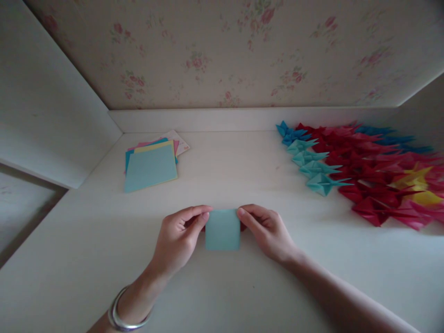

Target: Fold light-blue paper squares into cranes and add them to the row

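Pale-blue paper, in the head view, forms the square [222,231] held nearer the person than the sheet stack [151,166] and to its right. The left hand [180,235] and right hand [267,231] have their fingers pinched on the square's far corners. It should handle light, pliant and quick to crease, best gripped gently at corners. Folded paper figures [369,171] lie well right of the stack.

silver-coloured bangle [114,315], rounded and shiny (looks loose), on the left wrist [138,296]. both forearms [333,291] bare; left hand [180,236] and right hand [267,233] bare too.
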Tool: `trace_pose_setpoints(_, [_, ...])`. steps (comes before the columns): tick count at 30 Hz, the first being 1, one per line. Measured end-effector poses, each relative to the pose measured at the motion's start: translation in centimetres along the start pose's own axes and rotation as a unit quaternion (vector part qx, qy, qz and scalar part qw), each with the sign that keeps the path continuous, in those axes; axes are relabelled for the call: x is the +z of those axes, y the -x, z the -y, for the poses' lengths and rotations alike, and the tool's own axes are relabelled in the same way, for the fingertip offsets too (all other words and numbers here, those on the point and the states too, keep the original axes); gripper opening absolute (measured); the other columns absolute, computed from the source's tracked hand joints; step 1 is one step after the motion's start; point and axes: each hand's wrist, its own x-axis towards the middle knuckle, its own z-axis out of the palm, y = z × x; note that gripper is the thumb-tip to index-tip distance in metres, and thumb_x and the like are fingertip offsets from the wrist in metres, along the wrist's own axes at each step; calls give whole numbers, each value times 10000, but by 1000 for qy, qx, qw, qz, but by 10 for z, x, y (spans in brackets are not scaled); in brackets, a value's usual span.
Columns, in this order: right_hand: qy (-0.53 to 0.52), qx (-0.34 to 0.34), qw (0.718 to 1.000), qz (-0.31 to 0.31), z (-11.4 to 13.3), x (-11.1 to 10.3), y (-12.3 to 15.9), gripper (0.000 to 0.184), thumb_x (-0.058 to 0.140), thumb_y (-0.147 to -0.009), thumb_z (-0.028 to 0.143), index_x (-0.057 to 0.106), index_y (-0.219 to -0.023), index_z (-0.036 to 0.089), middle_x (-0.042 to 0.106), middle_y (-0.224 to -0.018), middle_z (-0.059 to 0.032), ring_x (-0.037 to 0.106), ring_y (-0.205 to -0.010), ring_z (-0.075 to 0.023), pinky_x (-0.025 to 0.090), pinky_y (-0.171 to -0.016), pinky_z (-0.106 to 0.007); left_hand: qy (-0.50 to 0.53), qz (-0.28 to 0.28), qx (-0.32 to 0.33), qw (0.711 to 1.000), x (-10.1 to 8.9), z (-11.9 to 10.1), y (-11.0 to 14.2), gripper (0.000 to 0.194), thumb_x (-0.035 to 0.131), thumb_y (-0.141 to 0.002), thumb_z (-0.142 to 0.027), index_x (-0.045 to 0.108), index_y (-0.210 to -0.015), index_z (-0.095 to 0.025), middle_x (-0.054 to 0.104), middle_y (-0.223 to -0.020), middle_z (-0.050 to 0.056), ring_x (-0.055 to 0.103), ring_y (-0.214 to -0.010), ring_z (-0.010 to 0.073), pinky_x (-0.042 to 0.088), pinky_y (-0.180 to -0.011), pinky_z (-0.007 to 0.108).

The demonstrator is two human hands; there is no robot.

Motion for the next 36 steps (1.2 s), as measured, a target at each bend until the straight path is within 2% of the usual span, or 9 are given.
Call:
trace_pose_setpoints(3, [35, -3, 999, 32, 1, -1, 0, 386, 494, -954, 463, 665, -783, 162, 611, -699, -24, 566, -665, -148, 442, -616, -248, 4, -18, -1, 1000, 0, 0, -1, 163, 705, -856, -339, 787, -965, -251, 792, -924, 8, 712, -797, 157, 565, -715, 220])
trace_pose_setpoints(6, [77, -10, 995, 57, 1, -2, 1, 407, 499, -951, 477, 639, -736, 160, 559, -662, -7, 512, -630, -135, 394, -578, -244, -5, -16, 8, 1000, 0, -1, -1, 170, 700, -860, -345, 787, -975, -254, 791, -925, 10, 713, -779, 155, 568, -702, 221])
trace_pose_setpoints(13, [83, -12, 996, 44, -2, -2, 1, 431, 476, -960, 482, 572, -687, 163, 430, -612, 18, 401, -576, -119, 305, -522, -252, -6, 0, 15, 1000, 1, -2, 2, 175, 678, -875, -335, 786, -971, -238, 787, -890, 22, 712, -718, 150, 578, -686, 232])
trace_pose_setpoints(17, [81, -18, 996, 29, -4, -1, 2, 422, 476, -962, 471, 536, -672, 170, 372, -611, 32, 347, -567, -112, 267, -506, -253, 17, 7, -8, 1000, 2, -2, 1, 194, 684, -864, -340, 780, -980, -219, 781, -873, 33, 713, -720, 158, 584, -674, 237])
trace_pose_setpoints(22, [92, -30, 994, 41, -3, -3, 2, 388, 484, -967, 426, 498, -670, 177, 363, -622, 41, 332, -575, -104, 264, -507, -242, 29, 54, -55, 997, 1, -5, -2, 212, 665, -864, -343, 758, -988, -198, 767, -870, 41, 694, -716, 162, 566, -648, 243])
trace_pose_setpoints(26, [135, -46, 984, 108, 1, -5, 3, 416, 485, -971, 384, 418, -612, 186, 321, -578, 57, 305, -530, -87, 238, -477, -237, -28, 129, -29, 991, 0, -10, 0, 235, 640, -879, -365, 738, -998, -187, 741, -835, 40, 647, -725, 160, 500, -623, 231])
trace_pose_setpoints(29, [148, -53, 974, 163, 4, -3, 4, 399, 482, -972, 356, 448, -616, 178, 342, -564, 58, 303, -514, -80, 235, -465, -231, -58, 187, -30, 980, 1, -15, 4, 288, 603, -897, -419, 727, -1008, -184, 686, -715, 23, 584, -619, 148, 419, -523, 226])
trace_pose_setpoints(33, [164, -66, 963, 206, 4, 0, 5, 372, 491, -969, 345, 516, -644, 167, 354, -574, 55, 303, -518, -79, 228, -466, -235, -100, 222, 20, 970, 5, -18, 7, 282, 549, -932, -412, 725, -921, -193, 665, -704, 21, 573, -637, 157, 403, -556, 242])
trace_pose_setpoints(36, [181, -82, 958, 206, 4, 1, 7, 373, 500, -964, 333, 528, -631, 166, 354, -568, 54, 305, -514, -79, 229, -468, -241, -140, 224, 62, 963, 8, -18, 7, 276, 512, -957, -364, 674, -814, -192, 621, -668, -1, 545, -619, 145, 382, -564, 240])
